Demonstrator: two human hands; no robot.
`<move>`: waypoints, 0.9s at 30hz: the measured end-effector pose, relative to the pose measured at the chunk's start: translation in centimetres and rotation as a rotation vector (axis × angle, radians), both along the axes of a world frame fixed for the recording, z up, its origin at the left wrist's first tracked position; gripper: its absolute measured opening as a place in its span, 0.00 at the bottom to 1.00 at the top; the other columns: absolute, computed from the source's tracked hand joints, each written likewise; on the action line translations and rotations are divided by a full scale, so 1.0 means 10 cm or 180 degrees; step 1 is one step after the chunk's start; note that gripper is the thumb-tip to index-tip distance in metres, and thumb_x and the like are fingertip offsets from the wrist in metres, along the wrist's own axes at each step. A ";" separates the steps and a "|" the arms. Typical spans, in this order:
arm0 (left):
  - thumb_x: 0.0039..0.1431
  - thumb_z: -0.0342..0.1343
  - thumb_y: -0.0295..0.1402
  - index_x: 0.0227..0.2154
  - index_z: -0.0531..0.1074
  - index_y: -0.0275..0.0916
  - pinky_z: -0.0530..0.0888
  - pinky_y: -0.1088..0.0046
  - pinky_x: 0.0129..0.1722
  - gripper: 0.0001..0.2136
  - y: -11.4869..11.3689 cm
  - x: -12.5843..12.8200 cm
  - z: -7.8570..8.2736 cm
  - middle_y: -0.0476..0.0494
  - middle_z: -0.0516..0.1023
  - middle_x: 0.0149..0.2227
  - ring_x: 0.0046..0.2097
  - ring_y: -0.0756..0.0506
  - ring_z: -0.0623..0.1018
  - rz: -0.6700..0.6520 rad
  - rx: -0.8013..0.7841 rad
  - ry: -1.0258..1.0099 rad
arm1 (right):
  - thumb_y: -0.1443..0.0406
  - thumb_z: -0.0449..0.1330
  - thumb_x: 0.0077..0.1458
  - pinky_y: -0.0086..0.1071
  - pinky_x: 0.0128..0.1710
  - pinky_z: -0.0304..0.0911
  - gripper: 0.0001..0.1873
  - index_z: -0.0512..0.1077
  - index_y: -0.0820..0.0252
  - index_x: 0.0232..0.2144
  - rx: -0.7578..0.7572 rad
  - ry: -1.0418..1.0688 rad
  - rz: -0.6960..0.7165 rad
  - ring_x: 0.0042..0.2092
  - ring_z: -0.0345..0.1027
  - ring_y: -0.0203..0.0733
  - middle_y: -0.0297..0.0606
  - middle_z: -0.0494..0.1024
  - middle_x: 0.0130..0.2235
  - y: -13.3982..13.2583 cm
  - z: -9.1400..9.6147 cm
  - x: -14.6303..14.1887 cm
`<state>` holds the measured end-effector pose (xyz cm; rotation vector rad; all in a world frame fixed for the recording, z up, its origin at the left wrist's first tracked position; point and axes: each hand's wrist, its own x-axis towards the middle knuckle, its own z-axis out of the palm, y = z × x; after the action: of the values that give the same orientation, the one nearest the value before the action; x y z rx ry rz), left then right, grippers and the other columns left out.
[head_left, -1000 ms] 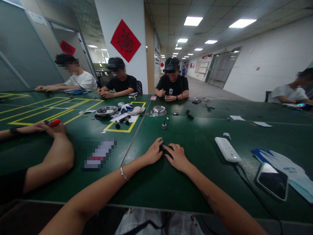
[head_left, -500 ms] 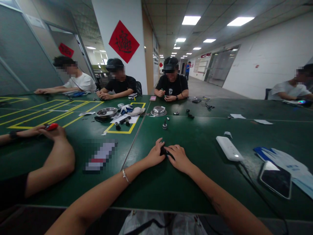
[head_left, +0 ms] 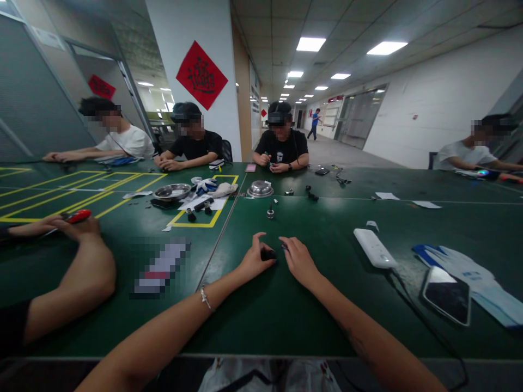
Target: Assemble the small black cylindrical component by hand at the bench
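My left hand (head_left: 252, 262) is closed around a small black part (head_left: 268, 254), gripped between thumb and fingers just above the green table (head_left: 261, 321). To its right, my right hand (head_left: 301, 262) is held with the fingertips together. Something tiny and dark shows at those fingertips, too small to name. A narrow gap separates the two hands. Beyond them, a small metal part with an upright stem (head_left: 270, 212) stands on the table, with a smaller piece (head_left: 276, 201) behind it.
Farther back are an upturned metal bowl (head_left: 260, 189), another metal bowl (head_left: 172, 191) and black cylindrical parts (head_left: 191, 215). On the right lie a white power bank (head_left: 373, 247), a phone (head_left: 447, 295) and gloves (head_left: 461, 267). A co-worker's hand at left holds a red-handled tool (head_left: 79, 216).
My hands have come apart: the right has moved off to the right, and the black part stays in my left hand, now more visible. The view has shifted slightly.
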<state>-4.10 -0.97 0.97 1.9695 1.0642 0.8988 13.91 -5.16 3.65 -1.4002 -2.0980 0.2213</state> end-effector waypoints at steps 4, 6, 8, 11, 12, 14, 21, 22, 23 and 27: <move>0.48 0.57 0.26 0.52 0.52 0.40 0.69 0.64 0.48 0.29 0.00 0.00 -0.01 0.46 0.75 0.39 0.43 0.46 0.75 -0.0255 0.0265 0.0253 | 0.73 0.42 0.58 0.36 0.45 0.63 0.23 0.58 0.61 0.55 0.0222 0.0475 0.0054 0.45 0.63 0.42 0.46 0.63 0.47 -0.01 -0.05 -0.04; 0.48 0.57 0.26 0.52 0.53 0.39 0.69 0.64 0.48 0.28 0.00 -0.01 -0.01 0.45 0.76 0.39 0.43 0.46 0.75 -0.0226 0.0387 0.0320 | 0.73 0.43 0.58 0.37 0.45 0.63 0.21 0.60 0.61 0.53 0.0268 0.0639 0.0013 0.44 0.64 0.42 0.46 0.63 0.46 -0.01 -0.07 -0.06; 0.48 0.56 0.26 0.53 0.53 0.38 0.69 0.64 0.48 0.28 0.01 0.00 -0.01 0.45 0.76 0.39 0.43 0.45 0.75 -0.0197 0.0447 0.0378 | 0.72 0.44 0.58 0.38 0.44 0.64 0.19 0.62 0.61 0.50 0.0286 0.0803 0.0048 0.43 0.64 0.42 0.45 0.64 0.44 -0.01 -0.09 -0.08; 0.48 0.56 0.26 0.53 0.54 0.38 0.68 0.62 0.49 0.29 0.01 0.00 0.00 0.45 0.76 0.40 0.44 0.44 0.75 -0.0182 0.0520 0.0509 | 0.72 0.47 0.57 0.36 0.43 0.64 0.15 0.64 0.62 0.46 0.0293 0.0968 0.0218 0.42 0.65 0.42 0.44 0.67 0.42 -0.01 -0.09 -0.09; 0.47 0.57 0.26 0.53 0.54 0.38 0.68 0.62 0.49 0.29 0.00 -0.01 0.01 0.45 0.76 0.41 0.44 0.44 0.75 -0.0168 0.0525 0.0546 | 0.73 0.47 0.57 0.36 0.43 0.64 0.13 0.65 0.62 0.44 0.0298 0.0960 0.0274 0.42 0.65 0.41 0.43 0.68 0.41 -0.01 -0.08 -0.09; 0.47 0.57 0.26 0.53 0.54 0.38 0.68 0.61 0.49 0.29 0.00 -0.01 0.02 0.44 0.76 0.40 0.45 0.43 0.75 -0.0150 0.0464 0.0559 | 0.74 0.48 0.56 0.36 0.43 0.62 0.11 0.67 0.62 0.39 0.0300 0.0839 0.0378 0.42 0.65 0.41 0.42 0.69 0.39 -0.02 -0.04 -0.09; 0.49 0.56 0.25 0.60 0.43 0.42 0.68 0.62 0.50 0.38 -0.01 -0.01 -0.01 0.42 0.72 0.47 0.47 0.45 0.74 -0.0435 0.0221 -0.0041 | 0.71 0.51 0.58 0.37 0.41 0.58 0.11 0.69 0.60 0.42 0.0309 -0.0024 0.0577 0.41 0.64 0.42 0.40 0.72 0.40 -0.06 0.02 -0.09; 0.48 0.56 0.24 0.60 0.42 0.42 0.68 0.63 0.50 0.38 -0.01 -0.01 -0.02 0.41 0.71 0.48 0.47 0.45 0.74 -0.0428 0.0254 -0.0120 | 0.71 0.51 0.59 0.37 0.41 0.57 0.12 0.68 0.59 0.43 0.0328 -0.0077 0.0601 0.42 0.64 0.42 0.39 0.72 0.41 -0.06 0.01 -0.10; 0.48 0.57 0.24 0.60 0.42 0.42 0.69 0.63 0.48 0.39 -0.01 0.00 -0.02 0.41 0.70 0.47 0.46 0.46 0.74 -0.0414 0.0276 -0.0173 | 0.70 0.50 0.59 0.37 0.41 0.57 0.12 0.68 0.58 0.44 0.0353 -0.0097 0.0618 0.42 0.64 0.42 0.39 0.72 0.41 -0.05 0.00 -0.10; 0.46 0.56 0.22 0.61 0.40 0.42 0.71 0.66 0.44 0.42 -0.02 0.01 -0.02 0.49 0.70 0.37 0.40 0.48 0.74 -0.0439 0.0190 -0.0142 | 0.71 0.50 0.59 0.36 0.42 0.57 0.13 0.67 0.59 0.46 0.0443 0.0078 0.0547 0.43 0.64 0.42 0.41 0.71 0.42 -0.04 -0.03 -0.10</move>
<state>-4.02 -1.19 0.73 2.0352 0.8739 0.9044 12.89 -5.53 3.34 -1.1327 -2.1704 0.1566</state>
